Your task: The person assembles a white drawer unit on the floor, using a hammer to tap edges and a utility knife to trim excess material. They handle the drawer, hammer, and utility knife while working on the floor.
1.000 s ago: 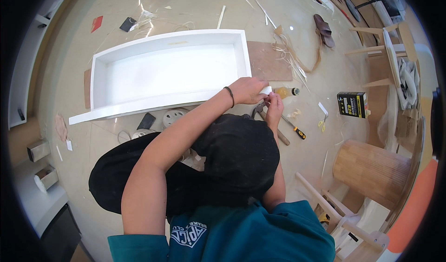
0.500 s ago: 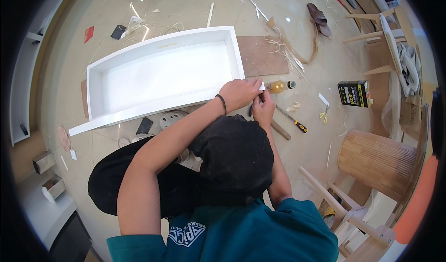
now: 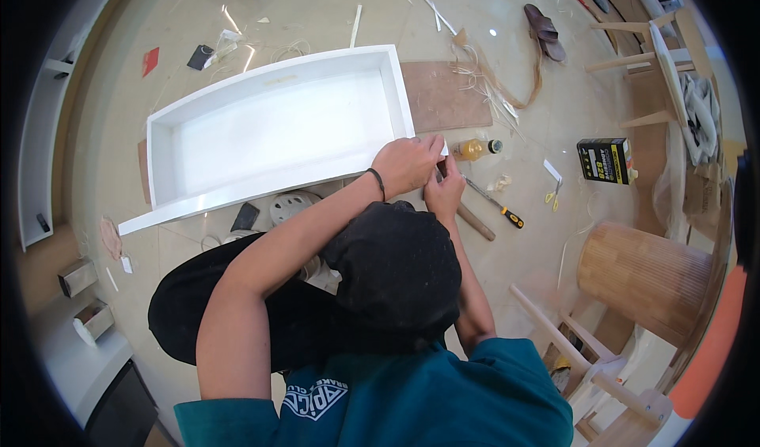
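A shallow white drawer-like box [image 3: 277, 130] lies on the floor in front of me, its near side a long white panel that runs past both corners. My left hand [image 3: 408, 163] is closed over the right end of that panel, fingertips pinching its white tip [image 3: 444, 149]. Just below the same end, my right hand [image 3: 445, 192] has its fingers bent together against the panel's underside. Whatever lies within those fingers is hidden. A wooden-handled tool [image 3: 476, 221] and a screwdriver with a yellow and black handle [image 3: 513, 216] lie beside my right hand.
A bottle of yellowish liquid [image 3: 475, 149] lies right of the panel end. Farther right are yellow scissors [image 3: 553, 200], a black and yellow can [image 3: 606, 160] and a wooden stool [image 3: 645, 277]. A brown board [image 3: 447, 95], edging scraps and a sandal [image 3: 543, 31] lie beyond.
Both hands stay at the panel's right end. My right hand has shifted slightly left and its fingers sit a little differently; the box looks the same.
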`<state>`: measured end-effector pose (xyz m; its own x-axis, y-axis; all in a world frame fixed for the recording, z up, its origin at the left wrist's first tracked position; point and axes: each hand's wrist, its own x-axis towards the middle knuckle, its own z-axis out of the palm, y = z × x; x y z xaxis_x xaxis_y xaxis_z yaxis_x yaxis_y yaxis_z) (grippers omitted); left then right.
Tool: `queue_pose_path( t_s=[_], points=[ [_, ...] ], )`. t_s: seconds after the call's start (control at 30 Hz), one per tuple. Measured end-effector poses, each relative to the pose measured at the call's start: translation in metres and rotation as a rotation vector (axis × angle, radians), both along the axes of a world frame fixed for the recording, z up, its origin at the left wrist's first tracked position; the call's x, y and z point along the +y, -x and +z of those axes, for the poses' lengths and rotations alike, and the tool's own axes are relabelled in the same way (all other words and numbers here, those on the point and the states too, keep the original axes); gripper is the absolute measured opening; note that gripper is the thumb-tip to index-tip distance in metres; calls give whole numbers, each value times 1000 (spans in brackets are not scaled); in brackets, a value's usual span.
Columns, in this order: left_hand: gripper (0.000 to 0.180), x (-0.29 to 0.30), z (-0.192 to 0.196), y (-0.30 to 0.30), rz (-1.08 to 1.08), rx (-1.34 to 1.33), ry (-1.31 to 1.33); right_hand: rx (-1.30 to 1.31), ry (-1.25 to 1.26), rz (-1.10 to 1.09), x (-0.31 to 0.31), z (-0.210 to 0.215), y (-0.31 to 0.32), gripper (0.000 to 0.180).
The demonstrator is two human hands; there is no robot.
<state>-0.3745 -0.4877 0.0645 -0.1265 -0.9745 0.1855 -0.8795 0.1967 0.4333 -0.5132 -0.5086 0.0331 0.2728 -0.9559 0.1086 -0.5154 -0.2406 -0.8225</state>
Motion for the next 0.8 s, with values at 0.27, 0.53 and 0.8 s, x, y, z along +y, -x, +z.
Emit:
queue_pose_path(
  t_s=[0.27,0.53,0.8],
  points=[
    [28,1,2,-2,7,193,-80,27,-41,-7,-10,-18,16,32],
    [70,14,71,-70,74,-258,-26,-500,-475,56,-44,-12,14,31],
    [31,174,110,-320,732,-398,87,-406,-467,152,-60,-17,20,26]
  ],
)
